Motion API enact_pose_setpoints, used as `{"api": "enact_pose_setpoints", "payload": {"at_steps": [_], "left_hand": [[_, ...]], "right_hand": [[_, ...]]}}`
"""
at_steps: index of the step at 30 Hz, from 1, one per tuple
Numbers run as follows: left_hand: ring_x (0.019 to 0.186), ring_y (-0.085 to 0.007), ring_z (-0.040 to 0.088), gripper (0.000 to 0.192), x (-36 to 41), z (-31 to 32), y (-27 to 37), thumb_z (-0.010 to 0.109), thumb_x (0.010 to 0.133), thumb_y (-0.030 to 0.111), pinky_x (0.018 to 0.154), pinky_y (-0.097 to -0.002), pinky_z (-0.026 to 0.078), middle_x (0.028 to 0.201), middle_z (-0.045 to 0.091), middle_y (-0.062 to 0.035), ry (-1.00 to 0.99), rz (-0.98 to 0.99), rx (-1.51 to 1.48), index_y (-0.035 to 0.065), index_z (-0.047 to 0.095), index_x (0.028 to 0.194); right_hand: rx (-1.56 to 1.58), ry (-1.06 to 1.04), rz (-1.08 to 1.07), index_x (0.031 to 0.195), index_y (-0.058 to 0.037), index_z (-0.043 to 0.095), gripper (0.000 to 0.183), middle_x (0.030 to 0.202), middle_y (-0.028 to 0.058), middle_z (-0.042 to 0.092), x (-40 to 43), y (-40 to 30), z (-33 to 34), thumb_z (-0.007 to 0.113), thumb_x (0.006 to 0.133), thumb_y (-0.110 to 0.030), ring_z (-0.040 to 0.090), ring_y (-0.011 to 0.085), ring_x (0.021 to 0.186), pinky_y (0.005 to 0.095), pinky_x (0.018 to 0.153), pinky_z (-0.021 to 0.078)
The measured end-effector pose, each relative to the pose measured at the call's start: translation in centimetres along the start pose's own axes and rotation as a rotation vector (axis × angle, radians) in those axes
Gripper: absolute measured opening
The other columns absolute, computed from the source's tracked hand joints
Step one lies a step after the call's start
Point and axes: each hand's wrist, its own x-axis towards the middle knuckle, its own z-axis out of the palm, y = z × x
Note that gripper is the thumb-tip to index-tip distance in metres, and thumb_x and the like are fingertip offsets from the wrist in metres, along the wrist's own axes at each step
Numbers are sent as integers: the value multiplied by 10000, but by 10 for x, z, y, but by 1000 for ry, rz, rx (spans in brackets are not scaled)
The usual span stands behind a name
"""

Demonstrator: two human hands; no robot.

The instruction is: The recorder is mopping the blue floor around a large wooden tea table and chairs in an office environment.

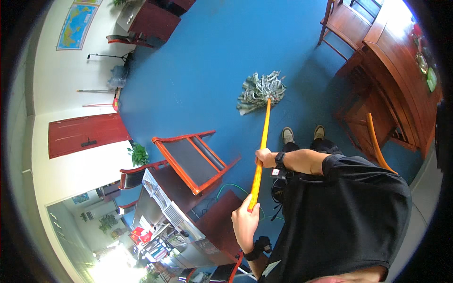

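I hold a string mop by its yellow handle (264, 136). My right hand (265, 158) wraps the handle partway along, and a black watch sits on that wrist. My left hand (245, 219) grips the same handle near its top end; a dark band with a small device is on that wrist. The grey-white mop head (261, 90) lies spread on the blue floor (198, 70), ahead of my shoes (288, 135). Part of the handle is hidden under my fingers.
A red-framed chair (191, 159) stands left of the handle beside a desk (148, 205). A green hose (230, 184) lies near it. At right are a wooden desk (396, 60) and chair (347, 30). A potted plant (138, 154) and red door (88, 135) are at left.
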Motion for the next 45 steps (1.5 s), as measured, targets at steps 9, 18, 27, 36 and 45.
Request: {"api": "enact_pose_setpoints", "payload": {"at_steps": [9, 18, 27, 36, 45], "left_hand": [[707, -331, 637, 302, 36, 3, 10, 674, 735, 158, 605, -360, 489, 756, 608, -224, -117, 205, 37, 33, 607, 1002], [621, -356, 604, 285, 108, -14, 29, 610, 797, 271, 606, -429, 448, 628, 596, -195, 219, 277, 307, 20, 608, 932], [745, -416, 589, 361, 109, -21, 81, 600, 789, 316, 653, -473, 453, 735, 598, -266, 163, 421, 324, 8, 595, 976], [805, -400, 597, 397, 146, -39, 111, 639, 761, 334, 702, -449, 466, 802, 610, -253, 220, 375, 330, 17, 593, 995], [827, -383, 605, 429, 137, -30, 144, 629, 761, 370, 719, -435, 475, 820, 618, -239, 251, 416, 372, 20, 588, 1007]], "right_hand": [[172, -1, -47, 764, -31, 471, 96, 635, 58, 497, -5, -23, -62, 520, 824, -89, 532, 196, 542, 346, 567, 516], [314, -76, -615, 746, -47, 473, 103, 666, 28, 490, -142, -85, -241, 508, 822, -107, 484, 119, 581, 261, 563, 441], [-1085, 1244, -576, 986, -41, 528, 391, 883, 188, 543, -229, 16, -379, 619, 628, -169, 531, 350, 897, 406, 794, 449], [-754, 1434, -479, 735, -52, 588, 81, 766, 186, 615, -190, 83, -392, 542, 668, -65, 605, 355, 764, 433, 684, 480], [-1065, 1341, -392, 946, -65, 537, 267, 928, 164, 536, -190, 59, -426, 593, 688, -107, 537, 337, 919, 415, 766, 466]]}}
